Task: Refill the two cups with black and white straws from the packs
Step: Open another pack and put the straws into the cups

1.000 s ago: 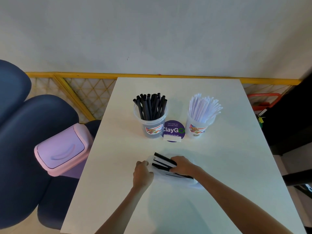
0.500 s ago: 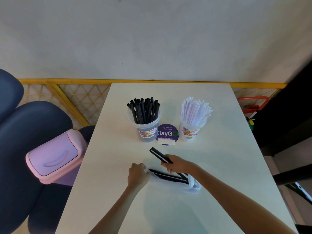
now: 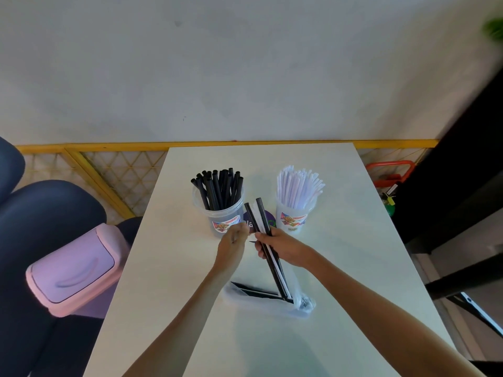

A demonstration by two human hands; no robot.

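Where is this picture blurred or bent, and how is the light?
Head view: the right edge is smeared, with a green blur in the top corner; the wide lens splays the table edges; light is soft, faint shadows under the arms; the held straws look sharp.

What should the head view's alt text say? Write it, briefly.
A person's right hand grips a few long black straws slanting up from a clear plastic pack on a white table, the left hand close beside. Behind stand a clear cup of black straws and one of white straws.
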